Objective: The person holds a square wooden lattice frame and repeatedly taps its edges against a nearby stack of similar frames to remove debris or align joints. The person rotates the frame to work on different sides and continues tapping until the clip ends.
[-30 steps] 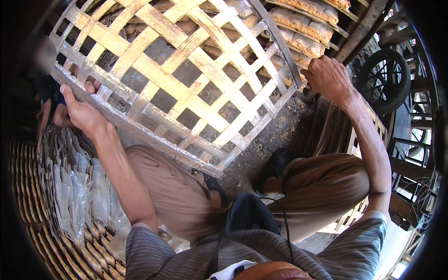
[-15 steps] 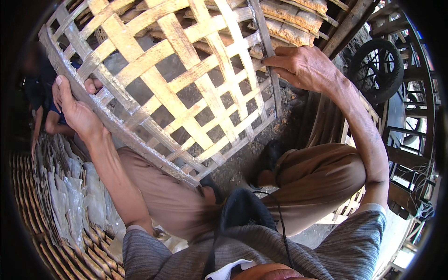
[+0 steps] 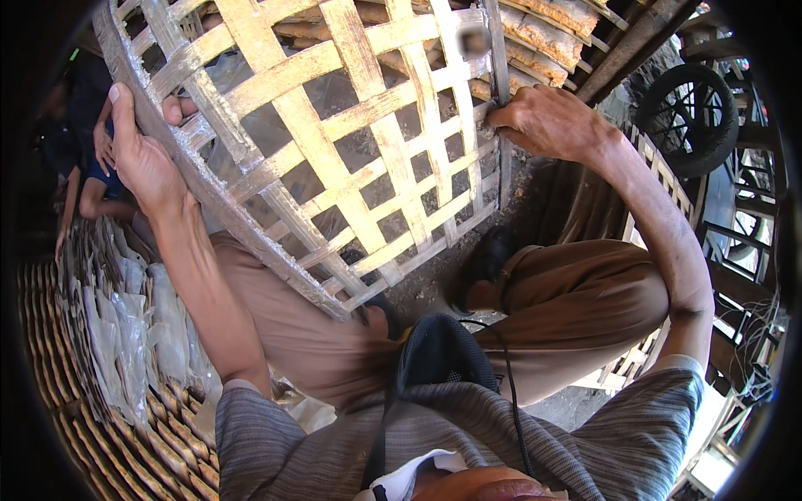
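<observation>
A woven bamboo tray (image 3: 380,117) with a wide open lattice and wooden edge bars is held up, tilted, in front of my knees. My left hand (image 3: 150,171) is closed round its left edge bar, thumb on the near side and fingertips showing past the bar. Whitish residue clings to that bar. On the opposite side, my right hand (image 3: 555,121) grips the right edge bar, its fingers curled and partly hidden. The tray's lower corner is close to my left thigh.
Stacked racks with pale, textured slabs (image 3: 543,37) stand beyond the tray. At left are clear plastic sheets (image 3: 121,326) over rows of thin slats (image 3: 109,451), and a person in blue shorts (image 3: 104,188). A black-tyred wheel (image 3: 725,125) stands at right.
The tray has turned slightly clockwise, its left side rising with my left hand. My right hand's fingers are curled more closely at the right bar. The whole view has shifted a little.
</observation>
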Available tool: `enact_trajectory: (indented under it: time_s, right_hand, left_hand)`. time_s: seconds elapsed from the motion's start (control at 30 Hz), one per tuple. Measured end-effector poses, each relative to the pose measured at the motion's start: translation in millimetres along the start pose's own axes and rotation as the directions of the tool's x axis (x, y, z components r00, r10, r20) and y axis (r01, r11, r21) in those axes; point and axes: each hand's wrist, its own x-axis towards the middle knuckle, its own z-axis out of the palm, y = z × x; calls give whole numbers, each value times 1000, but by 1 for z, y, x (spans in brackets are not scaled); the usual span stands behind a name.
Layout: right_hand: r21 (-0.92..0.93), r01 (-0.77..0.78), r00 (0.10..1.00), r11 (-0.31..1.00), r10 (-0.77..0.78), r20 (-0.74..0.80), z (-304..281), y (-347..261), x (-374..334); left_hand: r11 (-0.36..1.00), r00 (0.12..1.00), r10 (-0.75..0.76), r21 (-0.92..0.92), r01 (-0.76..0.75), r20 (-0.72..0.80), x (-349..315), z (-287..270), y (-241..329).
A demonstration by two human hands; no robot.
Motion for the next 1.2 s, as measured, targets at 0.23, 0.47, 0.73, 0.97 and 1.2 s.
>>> enact_trajectory:
  time_s: [0.23,0.47,0.73,0.97,1.2]
  right_hand:
    - [74,49,999,996,-48,-11,3,2,3]
    - [-80,65,987,995,-76,-142,20,-2,5]
    - [301,13,968,953,64,-242,9,-1,-14]
    - [110,-334,942,936,336,3,10,15,-48]
    - [252,-100,918,962,187,-349,37,-4,-19]
  left_hand:
    - [999,1000,26,44,-26,-5,-2,3,3]
    - [999,997,-45,27,46,-66,2,-6,-6]
    - [989,975,47,145,-16,-215,-7,-1,5]
    - [993,980,26,118,-3,-195,-5,-16,5]
    - [997,966,21,80,-1,-258,-2,-14,2]
